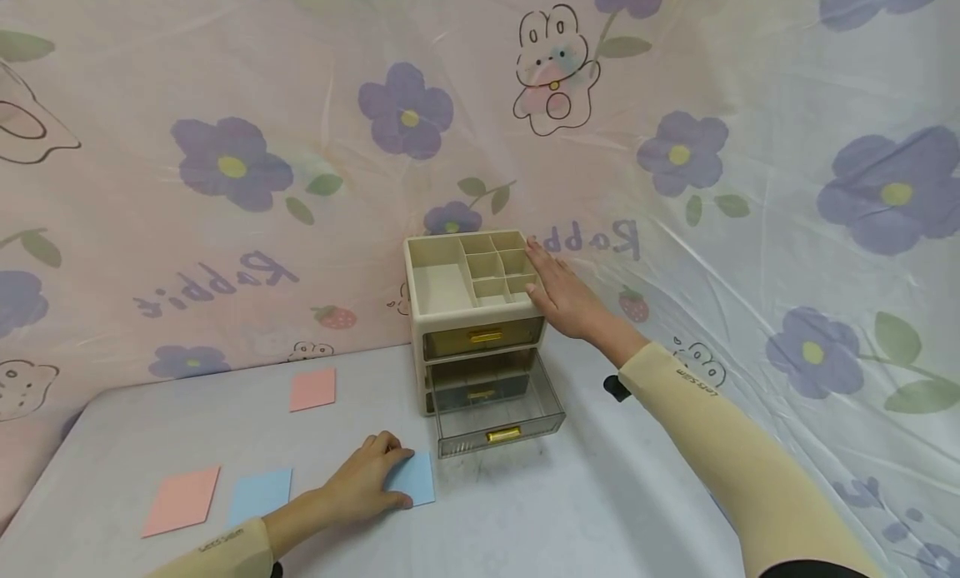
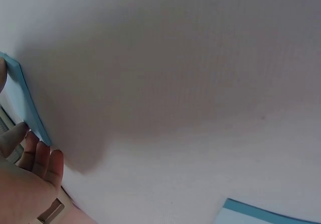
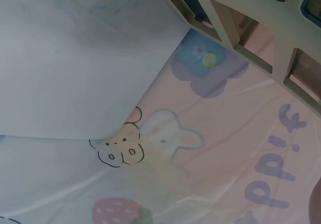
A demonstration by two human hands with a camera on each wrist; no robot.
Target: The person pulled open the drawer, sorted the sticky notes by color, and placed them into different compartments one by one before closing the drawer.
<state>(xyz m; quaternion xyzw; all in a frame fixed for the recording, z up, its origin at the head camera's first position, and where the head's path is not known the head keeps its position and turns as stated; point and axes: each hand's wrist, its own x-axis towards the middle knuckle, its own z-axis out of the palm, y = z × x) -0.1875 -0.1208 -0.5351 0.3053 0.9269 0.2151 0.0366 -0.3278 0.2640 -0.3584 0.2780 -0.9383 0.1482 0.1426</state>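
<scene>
My left hand (image 1: pixel 366 480) pinches a square blue sticky-note pad (image 1: pixel 420 478) low over the white table, thumb and fingers at opposite edges. In the left wrist view the pad's side (image 2: pixel 31 108) shows its thickness. My right hand (image 1: pixel 566 299), fingers straight, rests along the right top edge of a cream desktop drawer organizer (image 1: pixel 480 320). Its lower see-through drawer (image 1: pixel 498 435) with a gold handle is pulled out, just behind and right of the held pad. The drawer above (image 1: pixel 450 342) is closed. In the right wrist view only the organizer's slotted side (image 3: pixel 228 38) appears.
Left of my left hand lie another blue pad (image 1: pixel 258 493) and a pink pad (image 1: pixel 182 501). A second pink pad (image 1: pixel 312 389) lies farther back. Open compartments (image 1: pixel 442 286) top the organizer. A flower-and-rabbit patterned curtain (image 1: pixel 322 87) hangs behind the table (image 1: pixel 585 511).
</scene>
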